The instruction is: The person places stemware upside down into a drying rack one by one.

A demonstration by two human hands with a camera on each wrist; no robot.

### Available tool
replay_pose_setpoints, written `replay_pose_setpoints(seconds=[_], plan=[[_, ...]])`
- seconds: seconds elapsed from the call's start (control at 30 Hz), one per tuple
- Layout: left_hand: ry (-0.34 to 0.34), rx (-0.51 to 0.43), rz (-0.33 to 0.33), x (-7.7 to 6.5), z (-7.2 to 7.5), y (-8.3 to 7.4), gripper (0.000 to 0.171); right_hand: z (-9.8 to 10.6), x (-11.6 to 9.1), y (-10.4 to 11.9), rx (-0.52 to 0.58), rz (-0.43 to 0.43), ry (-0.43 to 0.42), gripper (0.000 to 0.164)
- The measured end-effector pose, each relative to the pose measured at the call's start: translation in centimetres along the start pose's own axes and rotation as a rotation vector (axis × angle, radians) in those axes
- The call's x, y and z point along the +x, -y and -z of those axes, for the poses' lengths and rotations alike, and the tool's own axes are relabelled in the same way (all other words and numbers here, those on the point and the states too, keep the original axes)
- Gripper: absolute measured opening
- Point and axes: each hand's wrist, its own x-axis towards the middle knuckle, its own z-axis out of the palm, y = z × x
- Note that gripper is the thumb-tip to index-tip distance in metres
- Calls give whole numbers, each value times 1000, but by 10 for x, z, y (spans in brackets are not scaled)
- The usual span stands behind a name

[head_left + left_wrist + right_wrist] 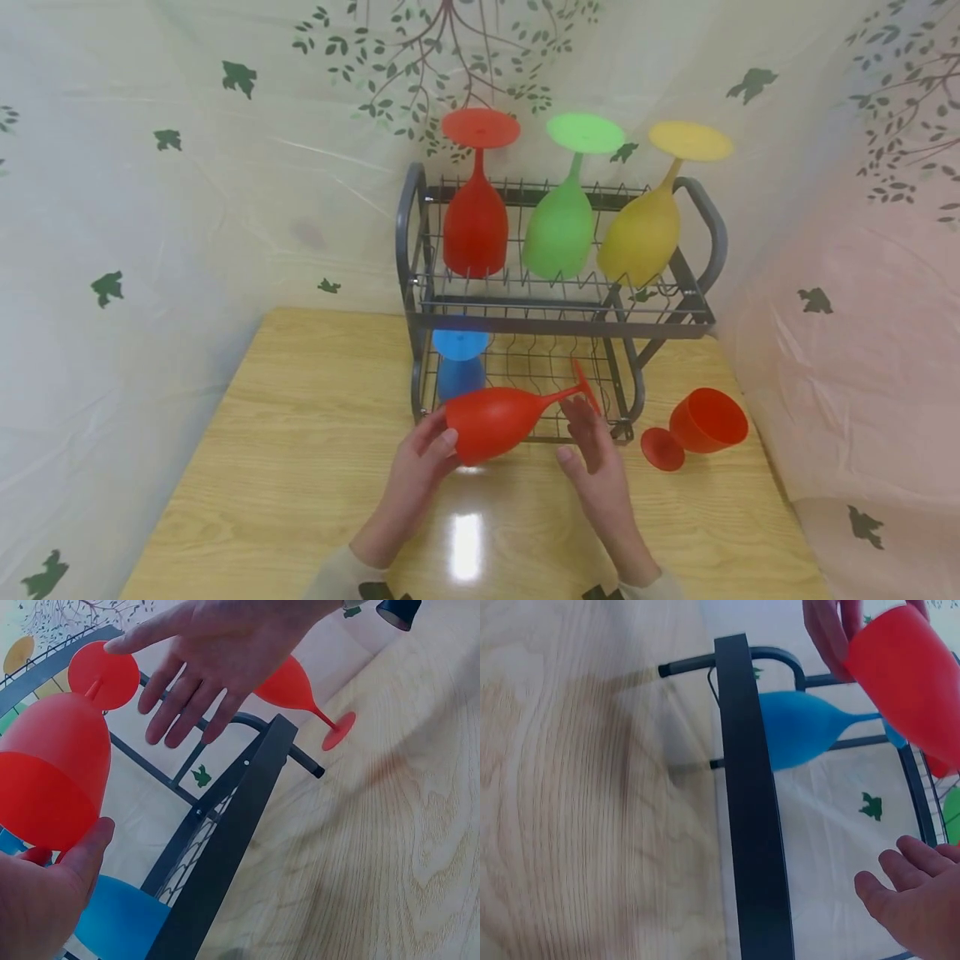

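My left hand [420,467] grips a red plastic wine glass [495,423] near its rim, thumb on one side and fingers on the other. The glass lies almost sideways in front of the lower rack, its stem and foot pointing right. Close by the foot is my right hand [602,483], fingers spread. In the left wrist view, the right hand [217,671] shows its palm, with nothing in it. A blue wine glass [461,375] stands upside down in the lower tier, just behind the held glass.
A dark two-tier dish rack [562,325] stands on the wooden table [315,400]. On its upper tier, red [476,229], green [558,233] and yellow [641,237] wine glasses are upside down. Another red wine glass [708,421] lies on its side right of the rack.
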Motion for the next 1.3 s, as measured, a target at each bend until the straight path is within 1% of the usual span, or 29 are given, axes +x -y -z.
replay_pose_setpoints(seconds=[0.2,0.47,0.7,0.87,1.1,1.3], plan=[[10,-21,-5,1,-4,2,52,-14,-1,1,30,-2,38,66],[9,-33,1,1,-9,4,52,-29,-1,6,26,-65,70,62],[21,-29,2,2,-9,5,49,-34,-1,8,32,-108,65,64],[23,-25,3,2,-9,7,51,-36,1,7,36,-134,60,66],[49,-32,-14,5,-9,15,55,-37,4,4,42,-168,25,59],[51,11,-5,10,-9,21,59,-34,8,-2,91,-192,10,55]])
